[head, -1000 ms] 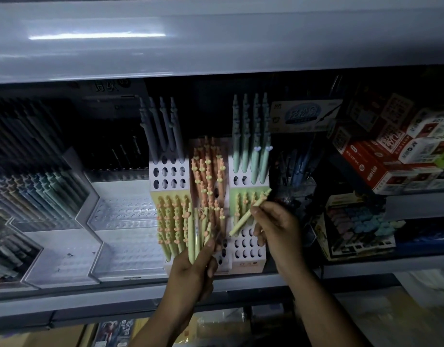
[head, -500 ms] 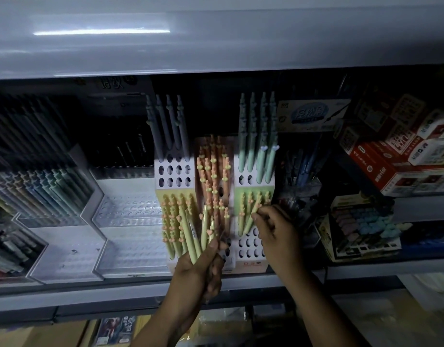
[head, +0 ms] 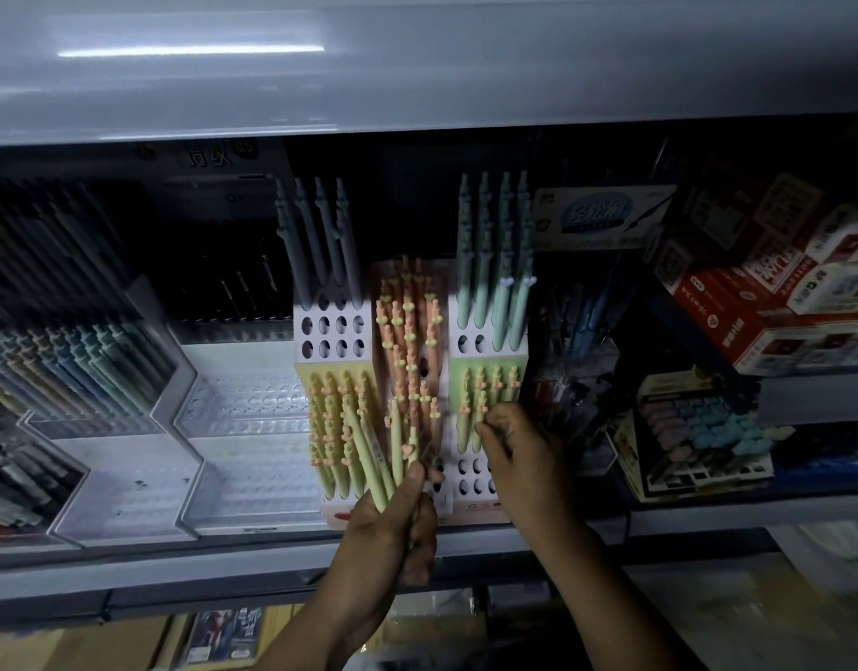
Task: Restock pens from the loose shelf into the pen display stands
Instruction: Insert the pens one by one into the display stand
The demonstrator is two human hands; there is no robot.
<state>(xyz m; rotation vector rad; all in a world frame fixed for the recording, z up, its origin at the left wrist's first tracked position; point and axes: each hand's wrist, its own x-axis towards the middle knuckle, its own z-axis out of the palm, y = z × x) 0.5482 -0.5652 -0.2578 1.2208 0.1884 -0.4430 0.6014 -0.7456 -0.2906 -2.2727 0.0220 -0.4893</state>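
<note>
We see the left hand (head: 388, 535) near the shelf edge (head: 175, 564), its fingers curled round a bunch of pale green pens (head: 369, 457) that fan up and to the left in front of the stands. The right hand (head: 519, 452) is just to the right and a little farther in, thumb and fingertips pinching one green pen (head: 481, 397). That pen stands upright in the green tier (head: 502, 364) of the right stand (head: 470, 343), beside other green pens with orange clips. We cannot tell how deep it sits in its hole. Below the hand, the stand's near white tier shows open holes. Teal pens (head: 495, 263) fill the far rows of this stand. The middle stand (head: 407, 322) is packed with orange pens. The left stand (head: 332, 331) carries grey-blue pens (head: 320, 244) at the far end, open holes below them, and green pens in its near yellow tier. To the left we see clear trays (head: 253, 428), and beyond them rows of pastel pens (head: 69, 360). On the right are red and white boxes (head: 756, 322).
</note>
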